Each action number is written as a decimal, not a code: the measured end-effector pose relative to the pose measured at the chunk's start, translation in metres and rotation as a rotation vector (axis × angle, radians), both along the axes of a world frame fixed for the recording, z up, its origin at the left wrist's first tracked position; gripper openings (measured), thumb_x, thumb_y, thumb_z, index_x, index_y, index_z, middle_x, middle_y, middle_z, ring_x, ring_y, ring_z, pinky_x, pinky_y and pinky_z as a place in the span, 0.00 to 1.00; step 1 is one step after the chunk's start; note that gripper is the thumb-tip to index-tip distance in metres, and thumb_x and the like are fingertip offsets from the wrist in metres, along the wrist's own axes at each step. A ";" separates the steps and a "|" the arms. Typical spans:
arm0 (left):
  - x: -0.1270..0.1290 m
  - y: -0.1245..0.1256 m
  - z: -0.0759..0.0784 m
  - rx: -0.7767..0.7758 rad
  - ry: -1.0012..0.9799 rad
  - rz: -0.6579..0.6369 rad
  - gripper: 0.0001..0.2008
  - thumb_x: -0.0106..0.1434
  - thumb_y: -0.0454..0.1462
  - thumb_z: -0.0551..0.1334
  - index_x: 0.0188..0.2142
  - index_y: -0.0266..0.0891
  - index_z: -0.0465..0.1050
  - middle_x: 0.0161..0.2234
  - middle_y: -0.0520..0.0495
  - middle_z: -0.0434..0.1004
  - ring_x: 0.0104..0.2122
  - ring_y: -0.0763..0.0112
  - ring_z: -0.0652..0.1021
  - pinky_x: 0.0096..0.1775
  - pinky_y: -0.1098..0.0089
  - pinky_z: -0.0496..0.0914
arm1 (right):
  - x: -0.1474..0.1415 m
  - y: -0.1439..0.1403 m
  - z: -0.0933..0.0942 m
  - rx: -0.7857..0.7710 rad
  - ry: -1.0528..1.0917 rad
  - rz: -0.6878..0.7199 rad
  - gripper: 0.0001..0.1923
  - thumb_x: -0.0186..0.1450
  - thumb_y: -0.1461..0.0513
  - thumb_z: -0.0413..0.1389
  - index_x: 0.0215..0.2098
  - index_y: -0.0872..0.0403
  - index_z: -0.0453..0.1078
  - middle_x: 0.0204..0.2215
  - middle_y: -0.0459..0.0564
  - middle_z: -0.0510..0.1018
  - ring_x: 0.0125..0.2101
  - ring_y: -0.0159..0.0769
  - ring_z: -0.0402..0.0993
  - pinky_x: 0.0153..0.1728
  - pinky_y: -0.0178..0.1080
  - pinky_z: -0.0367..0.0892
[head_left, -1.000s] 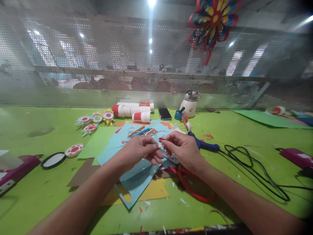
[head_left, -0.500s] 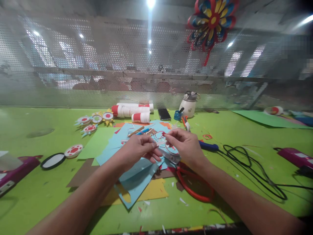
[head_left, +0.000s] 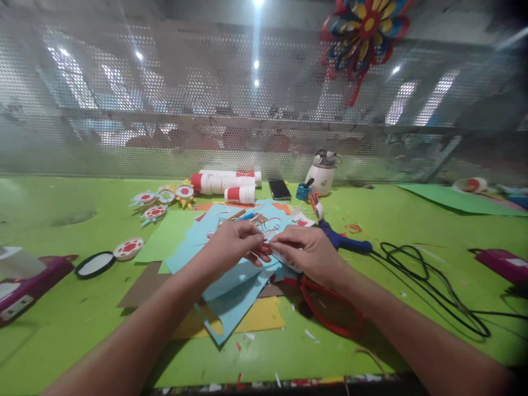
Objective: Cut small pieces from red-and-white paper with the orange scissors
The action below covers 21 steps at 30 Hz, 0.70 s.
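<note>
Over the pile of light blue paper (head_left: 231, 324), my left hand (head_left: 237, 240) and my right hand (head_left: 307, 250) meet fingertip to fingertip. My right hand pinches a small red piece (head_left: 266, 242), which looks like paper. The left thumb and index finger are closed at its other side, the remaining fingers curled below; what they grip is too small to make out. Scissors with red handles (head_left: 325, 319) lie under my right wrist, their blades mostly hidden by the hand. Just beyond my right hand is a blue glue gun (head_left: 350, 243).
Stacked paper cups (head_left: 223, 184), a phone (head_left: 280, 190) and a white bottle (head_left: 320, 175) stand along the back. Decorated discs (head_left: 154, 213) and a black-rimmed oval (head_left: 95, 265) lie left. A black cable (head_left: 429, 280) loops at right. Paper scraps litter the green table (head_left: 412, 231).
My right hand has moved left and slightly down, bringing the small red piece to my left fingertips. The gap between the hands has closed. The whole view has shifted slightly.
</note>
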<state>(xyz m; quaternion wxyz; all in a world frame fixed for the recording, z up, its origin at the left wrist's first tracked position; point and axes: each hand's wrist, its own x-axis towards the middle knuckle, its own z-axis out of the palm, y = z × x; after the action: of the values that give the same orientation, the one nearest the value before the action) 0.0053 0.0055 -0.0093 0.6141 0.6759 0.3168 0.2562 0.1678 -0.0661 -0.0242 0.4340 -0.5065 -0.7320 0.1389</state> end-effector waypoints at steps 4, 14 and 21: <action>-0.001 0.001 -0.002 -0.037 -0.018 -0.026 0.06 0.57 0.35 0.61 0.27 0.33 0.69 0.25 0.44 0.79 0.26 0.67 0.79 0.29 0.67 0.72 | 0.004 0.001 0.000 0.089 -0.148 0.034 0.09 0.64 0.69 0.54 0.30 0.60 0.77 0.22 0.48 0.72 0.24 0.32 0.66 0.28 0.34 0.61; -0.005 0.004 -0.002 -0.122 -0.004 -0.109 0.04 0.53 0.33 0.62 0.26 0.33 0.69 0.25 0.41 0.79 0.27 0.62 0.80 0.27 0.67 0.71 | 0.010 -0.005 0.005 0.220 -0.336 0.095 0.10 0.64 0.68 0.54 0.35 0.63 0.77 0.25 0.55 0.77 0.25 0.34 0.70 0.29 0.35 0.62; -0.004 0.004 -0.005 -0.110 0.015 -0.163 0.02 0.53 0.33 0.61 0.26 0.34 0.70 0.25 0.42 0.78 0.27 0.62 0.80 0.28 0.66 0.72 | 0.009 -0.006 0.008 0.170 -0.393 0.119 0.10 0.64 0.70 0.53 0.34 0.62 0.77 0.25 0.53 0.78 0.25 0.34 0.71 0.28 0.34 0.62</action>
<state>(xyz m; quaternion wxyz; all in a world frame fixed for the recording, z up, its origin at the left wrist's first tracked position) 0.0015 0.0099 -0.0141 0.6667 0.6666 0.2790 0.1825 0.1766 -0.0720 -0.0157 0.3151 -0.4414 -0.8402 0.0005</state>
